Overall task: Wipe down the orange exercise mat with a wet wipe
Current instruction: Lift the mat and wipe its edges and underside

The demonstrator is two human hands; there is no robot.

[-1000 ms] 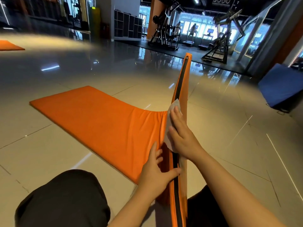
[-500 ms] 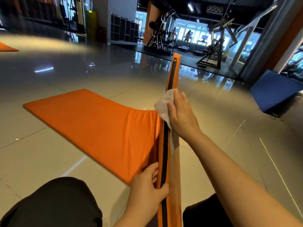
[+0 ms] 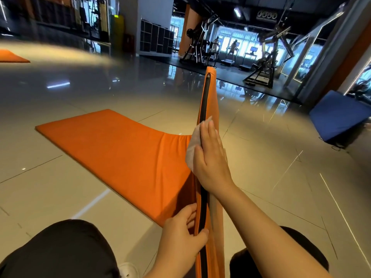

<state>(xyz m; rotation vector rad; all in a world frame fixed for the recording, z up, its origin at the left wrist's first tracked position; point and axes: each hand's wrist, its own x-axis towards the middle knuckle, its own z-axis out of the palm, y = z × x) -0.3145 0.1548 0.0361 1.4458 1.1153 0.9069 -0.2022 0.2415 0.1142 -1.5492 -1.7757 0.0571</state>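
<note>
Two hands at work, one mat section raised. Far left of view: a second orange mat [image 3: 12, 57] lies flat on the tiled floor [image 3: 60, 187], well apart, not involved.

Centre-left: the orange exercise mat [image 3: 120, 149] has one section flat on the floor; the adjoining section is folded up on edge, running from between the person's knees away toward the gym machines. Likely reason: standing it up exposes the narrow side with the black zipper strip [image 3: 203, 109], which cannot be reached when the mat lies flat.

Lower centre: left hand [image 3: 180, 243] grips the near end of the raised section, thumb laid along the zipper side, the other fingers curled onto the mat's left face. Clamped on the mat. Judged purpose: keeps the section upright and braced against the wiping pressure.

Centre-right: right hand [image 3: 210, 157] lies flat, fingers straight and together, pressing the white wet wipe [image 3: 192, 149] against the raised edge about midway along. Wipe protrudes at the left and beyond the fingertips. Flat palm spreads contact over the strip.

Judgement: edge wipe in progress; upper stretch toward the far corner probably remains.

Far right: blue mat [image 3: 337, 115] on the floor, well apart.
</note>
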